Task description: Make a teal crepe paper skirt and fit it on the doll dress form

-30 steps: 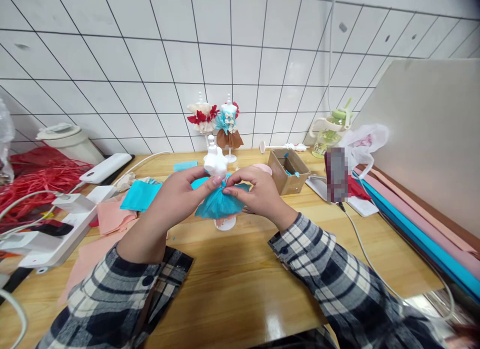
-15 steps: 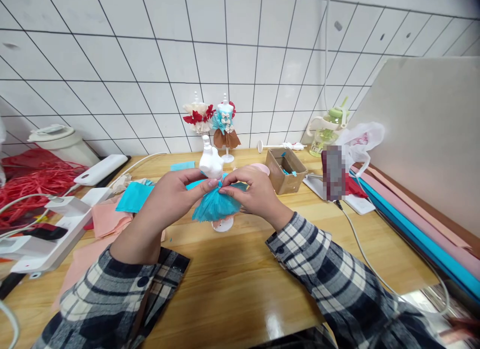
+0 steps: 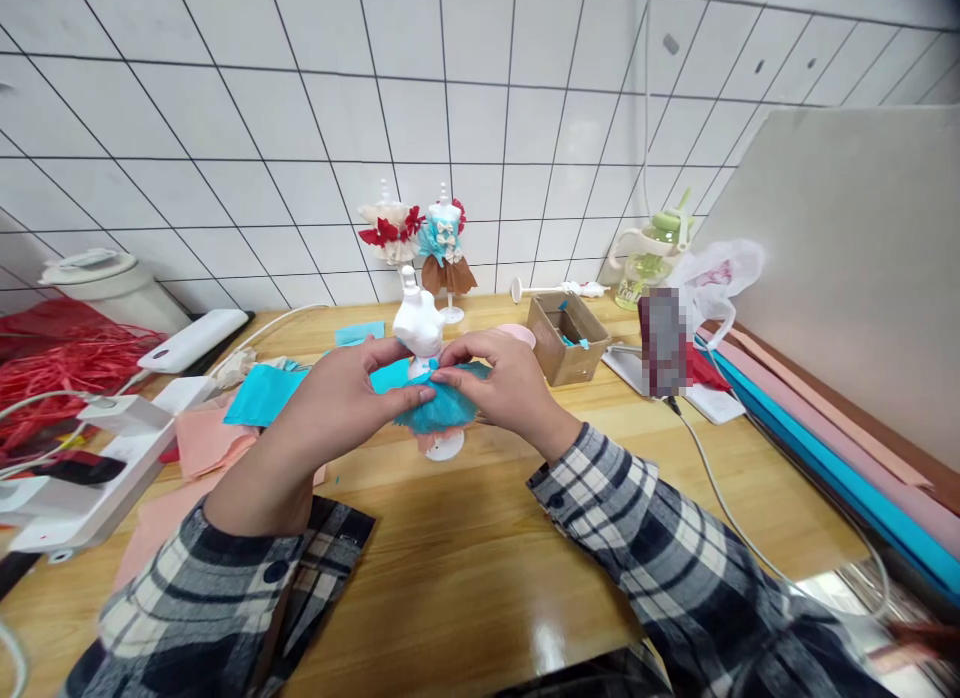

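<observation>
A small white dress form (image 3: 418, 323) stands upright before me with a blue crepe paper skirt (image 3: 442, 406) around its waist. Peach paper shows below the blue, above a round white base (image 3: 445, 446). My left hand (image 3: 349, 383) grips the skirt's left side, thumb in front and fingers partly hidden behind the form. On the other side my right hand (image 3: 502, 383) pinches the skirt's gathered top edge at the waist between thumb and forefinger.
Two dressed mini forms (image 3: 444, 240) stand by the tiled wall. A cardboard box (image 3: 568, 338) holds blue scraps. Left lie blue paper (image 3: 264, 394), peach paper (image 3: 212, 438) and a power strip (image 3: 124, 468). A green bottle (image 3: 651, 258) and paper rolls (image 3: 847, 458) are right.
The blue skirt's front now sits flatter, showing more of the form's white waist. My left thumb has lowered slightly; both hands stay on the skirt. The whole view has shifted a little.
</observation>
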`<state>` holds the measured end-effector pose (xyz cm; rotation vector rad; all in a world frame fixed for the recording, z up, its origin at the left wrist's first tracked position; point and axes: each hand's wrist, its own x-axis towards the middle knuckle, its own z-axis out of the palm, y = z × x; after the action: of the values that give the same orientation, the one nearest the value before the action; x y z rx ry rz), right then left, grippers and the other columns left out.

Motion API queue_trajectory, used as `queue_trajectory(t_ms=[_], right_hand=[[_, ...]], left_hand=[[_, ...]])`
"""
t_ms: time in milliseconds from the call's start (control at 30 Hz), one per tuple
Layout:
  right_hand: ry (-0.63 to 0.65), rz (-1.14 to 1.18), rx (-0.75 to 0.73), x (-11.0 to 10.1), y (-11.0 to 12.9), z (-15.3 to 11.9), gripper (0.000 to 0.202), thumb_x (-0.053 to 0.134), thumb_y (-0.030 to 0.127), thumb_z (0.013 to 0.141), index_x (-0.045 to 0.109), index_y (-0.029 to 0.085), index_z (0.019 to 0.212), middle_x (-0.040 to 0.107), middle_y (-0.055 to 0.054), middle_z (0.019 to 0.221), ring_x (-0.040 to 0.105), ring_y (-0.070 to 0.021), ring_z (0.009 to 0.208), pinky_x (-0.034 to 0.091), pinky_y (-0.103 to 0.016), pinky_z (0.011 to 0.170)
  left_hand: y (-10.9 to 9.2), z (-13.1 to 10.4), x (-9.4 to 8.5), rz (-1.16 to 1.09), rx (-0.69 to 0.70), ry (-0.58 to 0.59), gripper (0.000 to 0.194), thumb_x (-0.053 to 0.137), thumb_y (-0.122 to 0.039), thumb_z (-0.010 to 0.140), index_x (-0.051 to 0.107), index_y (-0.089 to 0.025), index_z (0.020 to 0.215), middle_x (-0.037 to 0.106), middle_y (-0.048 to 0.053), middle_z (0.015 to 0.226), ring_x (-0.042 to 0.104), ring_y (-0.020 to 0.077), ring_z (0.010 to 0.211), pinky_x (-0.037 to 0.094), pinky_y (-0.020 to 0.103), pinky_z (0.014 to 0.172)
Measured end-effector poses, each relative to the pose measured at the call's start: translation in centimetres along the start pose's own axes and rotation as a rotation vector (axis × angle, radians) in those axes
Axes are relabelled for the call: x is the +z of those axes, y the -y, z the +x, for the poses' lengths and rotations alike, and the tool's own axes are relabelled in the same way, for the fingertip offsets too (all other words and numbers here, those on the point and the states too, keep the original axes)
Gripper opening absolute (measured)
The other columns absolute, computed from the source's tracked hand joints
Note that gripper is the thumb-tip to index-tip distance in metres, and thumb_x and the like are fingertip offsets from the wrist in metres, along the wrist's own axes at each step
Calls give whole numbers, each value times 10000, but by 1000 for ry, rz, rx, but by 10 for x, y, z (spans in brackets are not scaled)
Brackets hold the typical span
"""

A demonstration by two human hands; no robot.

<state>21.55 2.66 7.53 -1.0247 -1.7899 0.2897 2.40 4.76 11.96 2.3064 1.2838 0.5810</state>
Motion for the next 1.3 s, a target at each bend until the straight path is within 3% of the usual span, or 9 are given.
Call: queue_trajectory(t_ms=[133,233,400,667,833,1000,1067,1133,1300], right_hand=[[-90,-85,57,-1,1,2,185,747,315,750,620,189,701,628,11,715,550,-152,732,392,-285,718],[4,5,100,-2,1,3,179,739,299,744,609,184,698,580,30,661,523,-133,678,379,-264,659],[104,208,128,-6,0,5,108,718,274,759,667,180,775,674,9,775,568,-135,746,413,-260,699],[-39,128,162,-10,3,5,242,755,335,712,562,191,692,601,30,700,520,-129,687,398,-261,657],[-31,159,158,-6,2,6,315,726,363,744,476,197,648,546,36,668,506,-126,668,391,-267,657],[92,473,235,-12,-22,3,326,739,427,719,558,200,867,616,-9,889,553,-147,804,409,-269,693],[-36,485,316,-15,-35,-5,337,715,452,738,565,204,909,598,-12,920,531,-138,787,406,-265,690],[-136,456,414,-16,-44,-18,322,687,483,752,559,198,830,554,8,808,495,-128,718,398,-261,667],[80,506,606,-2,-46,-44,365,674,499,752,642,165,899,544,16,731,468,-114,659,381,-248,610]], left_hand=[[1,0,2,-3,-9,-30,361,670,-425,755,712,-278,1083,757,-40,926,690,222,833,510,287,801],[3,0,3,-20,-18,-30,338,679,-426,745,728,-278,1045,760,-43,905,694,226,826,512,281,789],[6,1,5,-83,-2,-20,404,674,-458,751,706,-299,1121,758,-30,998,689,259,925,514,308,810],[1,-1,9,-91,13,-36,273,705,-420,724,750,-263,942,752,-27,829,693,249,827,529,325,814],[3,0,10,-112,24,-30,240,699,-413,723,747,-250,891,742,-23,807,686,250,843,530,323,812],[14,6,9,-177,37,33,339,653,-463,775,718,-250,1031,748,0,974,676,269,930,511,357,872],[17,8,9,-218,27,33,400,636,-481,790,688,-247,1109,732,18,1068,663,280,986,506,375,893],[19,8,11,-277,23,33,435,626,-476,800,656,-245,1168,709,29,1143,646,284,1043,507,378,903],[15,4,15,-391,28,37,499,617,-390,815,561,-225,1283,629,51,1300,584,264,1169,472,364,974]])
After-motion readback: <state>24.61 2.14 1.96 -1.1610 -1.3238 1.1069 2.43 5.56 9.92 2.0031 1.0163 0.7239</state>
